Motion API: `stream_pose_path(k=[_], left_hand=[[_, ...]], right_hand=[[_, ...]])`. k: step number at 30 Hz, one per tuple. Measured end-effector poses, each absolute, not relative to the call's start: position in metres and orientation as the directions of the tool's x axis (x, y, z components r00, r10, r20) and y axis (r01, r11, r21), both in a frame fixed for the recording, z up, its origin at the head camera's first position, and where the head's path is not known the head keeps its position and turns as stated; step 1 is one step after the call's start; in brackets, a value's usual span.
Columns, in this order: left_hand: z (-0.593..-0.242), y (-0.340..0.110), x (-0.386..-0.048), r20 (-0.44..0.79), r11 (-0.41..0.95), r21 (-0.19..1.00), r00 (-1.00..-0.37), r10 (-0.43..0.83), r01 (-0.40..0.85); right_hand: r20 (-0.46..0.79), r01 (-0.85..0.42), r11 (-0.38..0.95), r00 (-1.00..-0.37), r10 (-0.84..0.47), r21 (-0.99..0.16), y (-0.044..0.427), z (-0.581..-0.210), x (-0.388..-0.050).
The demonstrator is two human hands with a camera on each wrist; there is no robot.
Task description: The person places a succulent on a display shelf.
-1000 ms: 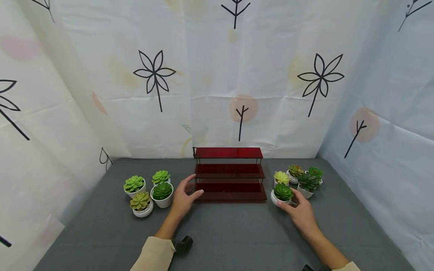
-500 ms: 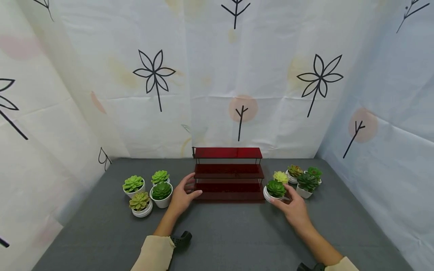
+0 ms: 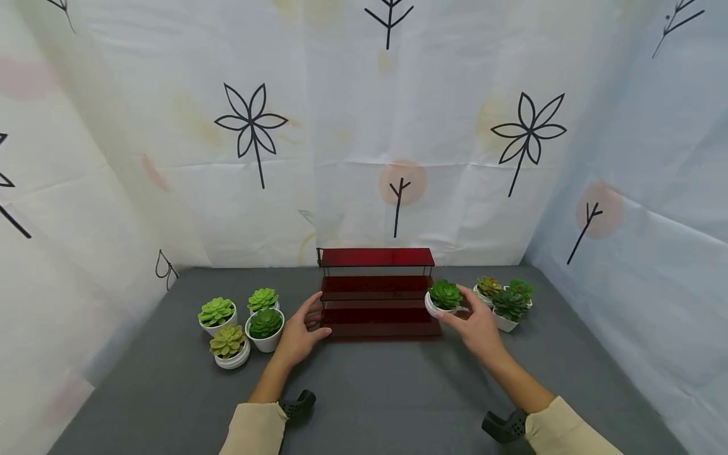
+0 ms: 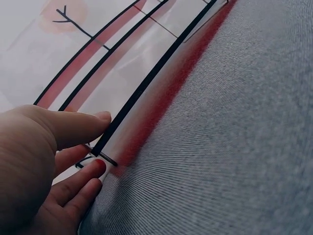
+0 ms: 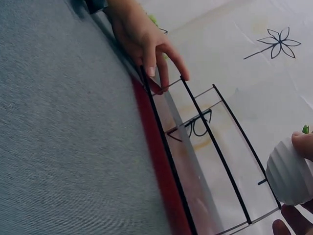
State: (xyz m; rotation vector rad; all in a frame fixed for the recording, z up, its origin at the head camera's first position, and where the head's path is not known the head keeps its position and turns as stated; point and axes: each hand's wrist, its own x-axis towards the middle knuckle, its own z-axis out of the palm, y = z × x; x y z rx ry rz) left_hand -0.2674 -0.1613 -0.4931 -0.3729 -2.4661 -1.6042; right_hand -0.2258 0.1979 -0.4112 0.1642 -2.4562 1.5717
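A three-tier red display shelf (image 3: pixel 375 287) with a thin dark frame stands at the back middle of the table. At its left end is my left hand (image 3: pixel 298 338), thumb by the front bar and fingers round the end, seen closely in the left wrist view (image 4: pixel 54 161). My right hand (image 3: pixel 478 325) holds a potted green succulent (image 3: pixel 445 294) by its white pot, just off the shelf's right end. In the right wrist view the ribbed white pot (image 5: pixel 288 171) sits between thumb and fingers, beside the frame bars.
Several potted succulents (image 3: pixel 227 341) stand left of my left hand. More potted succulents (image 3: pixel 510 305) are grouped at the back right. Patterned cloth (image 3: pixel 341 126) hangs behind and along both sides of the grey table (image 3: pixel 375 392).
My right hand has carried the green succulent left and toward the back, up to the shelf's right end. The pale yellow succulent is now hidden from the head view. My left hand stays at the shelf.
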Motion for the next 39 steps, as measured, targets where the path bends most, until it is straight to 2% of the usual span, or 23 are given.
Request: stream_pose_path(k=[14,18,22,28,39], left_hand=[[-0.489,-0.166,-0.263,0.24,0.412,0.869,-0.962,0.133,0.274],[-0.491,-0.168,-0.263,0.262,0.414,0.862,-0.956,0.135,0.294],[-0.492,-0.166,-0.264,0.296,0.415,0.848,-0.944,0.144,0.329],[-0.49,-0.164,-0.265,0.26,0.405,0.866,-0.956,0.139,0.294],[-0.492,-0.165,-0.265,0.271,0.403,0.863,-0.952,0.142,0.306]], right_hand=[[0.283,-0.225,0.485,-0.958,0.049,-0.845,0.194,-0.404,-0.273],[0.279,-0.211,0.486,-0.958,0.07,-0.848,0.193,-0.404,-0.284],[0.269,-0.19,0.492,-0.958,0.094,-0.849,0.193,-0.403,-0.292],[0.252,-0.153,0.5,-0.958,0.135,-0.853,0.192,-0.402,-0.302],[0.253,-0.167,0.461,-0.958,0.133,-0.872,0.182,-0.395,-0.317]])
